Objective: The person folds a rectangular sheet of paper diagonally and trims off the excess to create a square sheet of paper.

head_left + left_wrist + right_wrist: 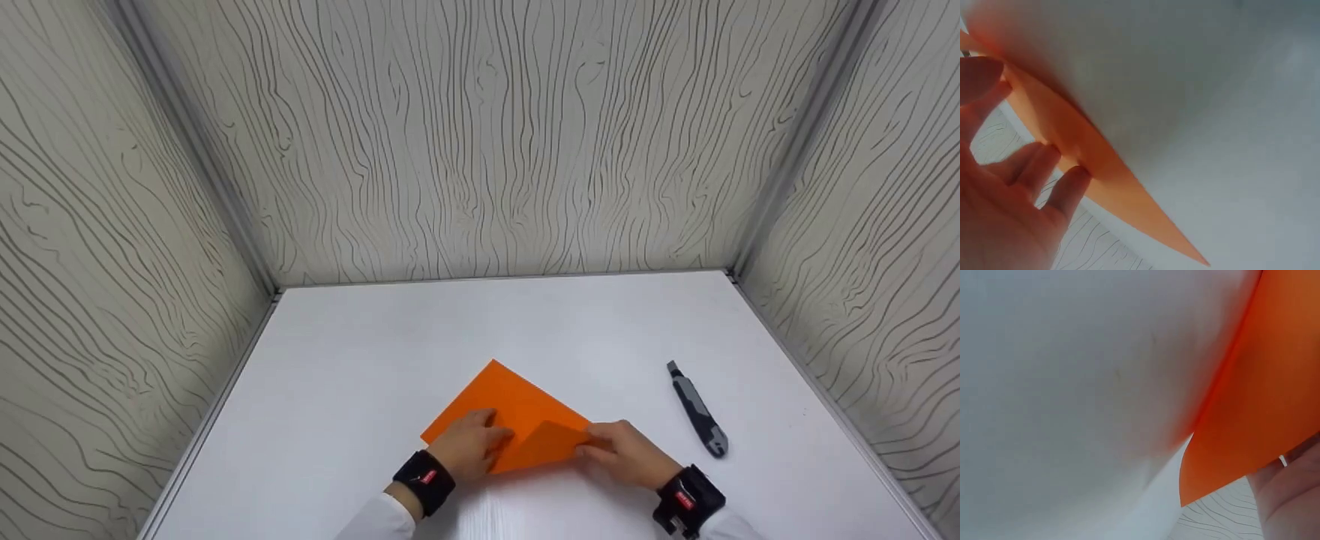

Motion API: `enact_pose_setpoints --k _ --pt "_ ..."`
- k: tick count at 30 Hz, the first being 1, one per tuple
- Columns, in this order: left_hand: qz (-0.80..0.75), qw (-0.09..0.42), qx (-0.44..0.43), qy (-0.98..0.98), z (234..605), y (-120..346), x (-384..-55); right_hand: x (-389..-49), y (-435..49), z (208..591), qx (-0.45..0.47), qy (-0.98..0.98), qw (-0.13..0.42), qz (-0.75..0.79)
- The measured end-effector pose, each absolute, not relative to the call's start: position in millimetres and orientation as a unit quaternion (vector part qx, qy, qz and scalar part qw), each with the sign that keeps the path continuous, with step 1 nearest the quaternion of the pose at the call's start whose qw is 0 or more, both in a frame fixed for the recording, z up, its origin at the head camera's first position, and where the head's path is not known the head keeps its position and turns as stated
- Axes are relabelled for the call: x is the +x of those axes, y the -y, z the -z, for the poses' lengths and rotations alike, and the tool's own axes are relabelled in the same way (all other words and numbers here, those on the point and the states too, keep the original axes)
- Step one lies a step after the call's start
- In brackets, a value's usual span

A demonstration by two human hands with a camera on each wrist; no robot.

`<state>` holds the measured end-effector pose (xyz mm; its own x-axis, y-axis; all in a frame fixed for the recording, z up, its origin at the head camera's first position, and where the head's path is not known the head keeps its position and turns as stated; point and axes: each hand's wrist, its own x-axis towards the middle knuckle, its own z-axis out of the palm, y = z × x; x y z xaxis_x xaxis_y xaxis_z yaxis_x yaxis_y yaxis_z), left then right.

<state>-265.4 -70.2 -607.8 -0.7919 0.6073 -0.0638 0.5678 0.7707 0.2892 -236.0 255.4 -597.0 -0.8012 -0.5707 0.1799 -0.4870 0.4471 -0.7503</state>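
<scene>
An orange sheet of paper (517, 397) lies at an angle near the front middle of the white table, with a darker triangular area toward its right side. My left hand (465, 448) rests on the sheet's left part, its fingers spread and the fingertips pressing the paper. In the left wrist view those fingertips (1075, 174) touch the orange paper (1100, 163), which bows up a little at its edge. At the sheet's right corner my right hand (626, 454) pinches the paper between thumb and fingers. The right wrist view shows that side of the paper (1264, 394) raised and curved; most of the hand is cut off there.
A grey and black utility knife (697, 409) lies on the table to the right of my right hand. Wood-grain patterned panels (480, 150) enclose the white table (360, 337) at the back and on both sides.
</scene>
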Motion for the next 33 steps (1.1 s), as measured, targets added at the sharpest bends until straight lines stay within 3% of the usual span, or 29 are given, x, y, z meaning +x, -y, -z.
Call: enact_pose_setpoints --k 10,17,20,33 --pt "-0.14 0.018 0.35 -0.926 606 77 -273 -256 -247 596 -0.202 -0.877 0.051 0.434" --pt "-0.267 0.105 0.24 -0.927 594 76 -267 -270 -246 601 -0.171 -0.89 0.054 0.42" --pt "-0.279 0.12 0.215 -0.928 592 72 -265 -272 -245 605 -0.16 -0.897 0.062 0.408" --pt "-0.123 0.034 0.276 -0.953 603 52 -263 -276 -226 606 -0.081 -0.93 0.072 0.352"
